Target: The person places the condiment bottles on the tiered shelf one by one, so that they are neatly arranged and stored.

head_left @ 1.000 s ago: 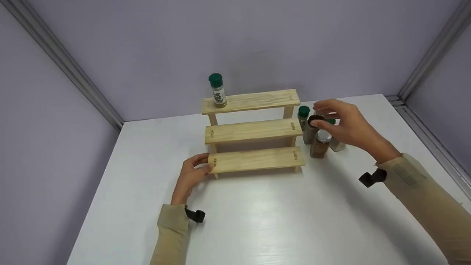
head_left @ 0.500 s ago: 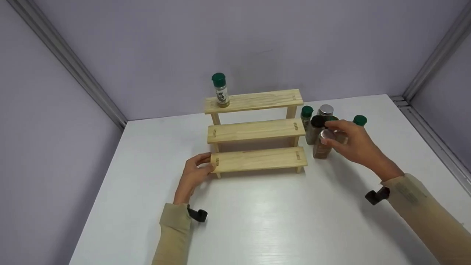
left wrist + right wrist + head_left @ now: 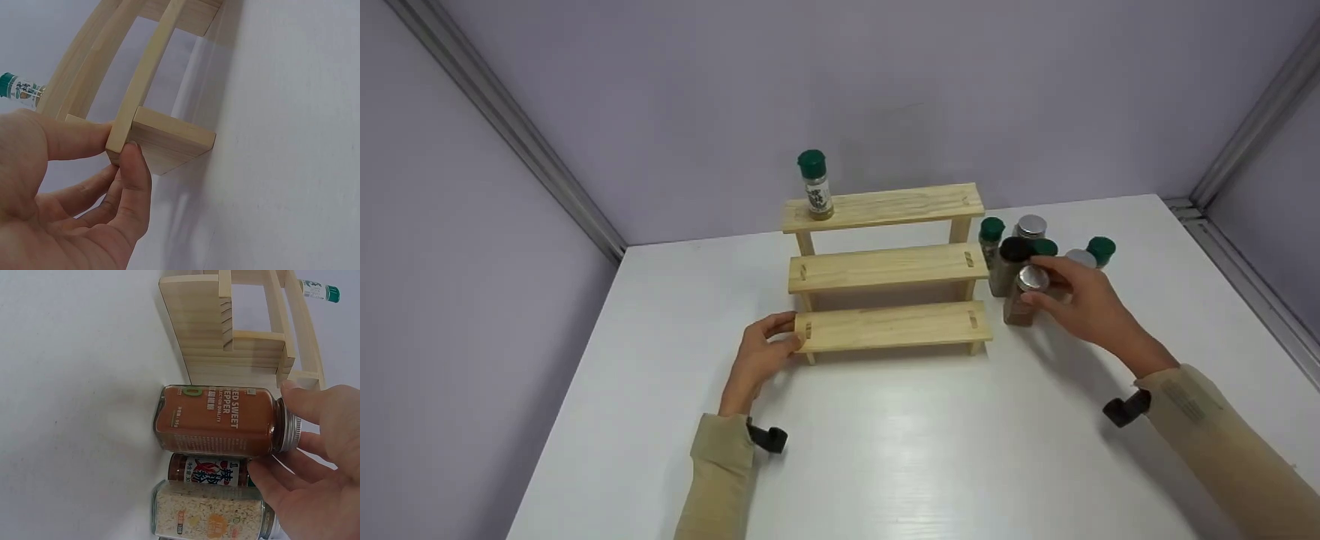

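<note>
At the left end of the lowest tier of a three-tier wooden spice rack [image 3: 892,328], my left hand [image 3: 761,356] pinches the board between thumb and fingers. My right hand [image 3: 1084,307] grips a silver-lidded jar of red sweet pepper powder [image 3: 225,419] around its lid; the jar stands upright on the table, right of the rack. Close behind it are a black-capped jar [image 3: 1005,270] and a green-capped bottle [image 3: 991,232]. A chilli powder bottle [image 3: 208,469] and a jar of pale granules [image 3: 208,512] stand beside it in the right wrist view.
One green-capped bottle [image 3: 816,187] stands on the left of the top tier. More jars cluster at the right, including a silver-lidded jar [image 3: 1031,225] and a green-capped bottle [image 3: 1101,250]. Walls border the white table [image 3: 900,450] behind and at the sides.
My right hand has come down and nearer, from over the black-capped jar to the red sweet pepper jar's lid. My left hand keeps its hold on the rack. The head view has shifted slightly.
</note>
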Available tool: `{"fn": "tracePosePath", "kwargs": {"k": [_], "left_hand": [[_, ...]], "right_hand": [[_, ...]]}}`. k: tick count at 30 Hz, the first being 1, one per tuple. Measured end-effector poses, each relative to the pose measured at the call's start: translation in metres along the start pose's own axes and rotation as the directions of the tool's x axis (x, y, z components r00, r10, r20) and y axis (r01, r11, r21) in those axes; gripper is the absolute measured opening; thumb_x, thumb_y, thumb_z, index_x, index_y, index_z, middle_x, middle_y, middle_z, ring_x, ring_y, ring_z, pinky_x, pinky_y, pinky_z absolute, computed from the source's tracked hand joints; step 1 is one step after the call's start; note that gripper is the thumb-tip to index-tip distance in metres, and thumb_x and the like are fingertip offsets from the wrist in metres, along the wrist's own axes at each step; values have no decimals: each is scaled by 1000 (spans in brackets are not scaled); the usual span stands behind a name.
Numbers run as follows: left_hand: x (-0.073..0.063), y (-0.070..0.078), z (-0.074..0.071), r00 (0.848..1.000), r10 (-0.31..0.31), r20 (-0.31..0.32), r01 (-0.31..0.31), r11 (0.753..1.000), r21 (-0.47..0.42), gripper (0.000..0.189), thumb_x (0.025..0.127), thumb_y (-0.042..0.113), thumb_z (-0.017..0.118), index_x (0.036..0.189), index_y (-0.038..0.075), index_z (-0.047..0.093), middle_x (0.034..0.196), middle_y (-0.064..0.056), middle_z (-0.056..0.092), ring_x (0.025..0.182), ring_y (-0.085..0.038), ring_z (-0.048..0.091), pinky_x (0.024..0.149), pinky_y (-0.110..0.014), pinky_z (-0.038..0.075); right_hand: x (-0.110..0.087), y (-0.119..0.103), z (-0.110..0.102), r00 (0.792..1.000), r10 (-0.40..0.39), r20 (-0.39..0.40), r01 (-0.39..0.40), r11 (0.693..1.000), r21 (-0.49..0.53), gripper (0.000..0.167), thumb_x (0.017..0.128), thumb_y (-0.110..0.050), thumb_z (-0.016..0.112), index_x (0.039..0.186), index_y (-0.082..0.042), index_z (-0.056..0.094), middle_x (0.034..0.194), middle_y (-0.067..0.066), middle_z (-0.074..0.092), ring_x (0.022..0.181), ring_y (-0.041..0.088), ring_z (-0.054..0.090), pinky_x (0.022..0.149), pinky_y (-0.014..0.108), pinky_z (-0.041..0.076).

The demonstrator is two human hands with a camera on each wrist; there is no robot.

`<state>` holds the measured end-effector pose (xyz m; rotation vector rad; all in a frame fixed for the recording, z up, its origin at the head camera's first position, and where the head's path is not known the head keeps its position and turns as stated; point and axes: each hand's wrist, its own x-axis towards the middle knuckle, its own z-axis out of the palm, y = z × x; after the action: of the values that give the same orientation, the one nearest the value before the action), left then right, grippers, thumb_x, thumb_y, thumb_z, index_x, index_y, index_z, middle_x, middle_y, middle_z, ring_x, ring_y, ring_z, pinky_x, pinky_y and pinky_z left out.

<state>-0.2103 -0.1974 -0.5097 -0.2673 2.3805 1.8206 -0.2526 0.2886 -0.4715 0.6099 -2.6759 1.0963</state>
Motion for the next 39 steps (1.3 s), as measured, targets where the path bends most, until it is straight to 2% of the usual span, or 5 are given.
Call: {"fn": "tracePosePath", "kwargs": {"k": [5,9,12,14,39], "left_hand": [[1,2,1,1000,2,-11,-2,1000,9,48,99,3,66,147,4,62,140,-19,64,111,-25,67,93,-39,60],[1,1,1,1000,-2,-13,2,1000,11,48,100,4,66,148,4,62,141,-19,63,114,-26,66,93,-38,60],[0,-2,3,1000,-5,-5,5,1000,6,49,100,4,66,148,4,61,142,-19,63,116,-27,66,93,-37,60],[0,-3,3,1000,-3,-2,3,1000,-3,48,100,4,67,147,4,62,141,-19,63,116,-27,66,92,-37,60],[2,-1,1,1000,-16,-2,16,1000,-26,48,100,4,68,148,4,62,142,-19,64,114,-26,70,94,-37,61]], "right_hand": [[0,4,3,1000,10,8,-10,1000,-16,58,97,-9,80,147,6,57,138,30,64,120,46,69,96,50,58],[-1,8,6,1000,6,6,-6,1000,-1,59,96,-8,80,148,5,56,136,31,65,117,47,70,95,25,59],[-4,10,8,1000,5,5,-5,1000,17,57,96,-7,80,146,4,57,134,30,66,117,47,70,90,2,47],[-4,11,8,1000,0,5,0,1000,32,54,96,-6,80,144,4,58,133,30,66,117,48,70,89,-2,42],[11,-19,-13,999,-25,29,22,996,82,48,100,-7,75,145,0,59,133,28,65,119,50,67,87,-1,43]]}}
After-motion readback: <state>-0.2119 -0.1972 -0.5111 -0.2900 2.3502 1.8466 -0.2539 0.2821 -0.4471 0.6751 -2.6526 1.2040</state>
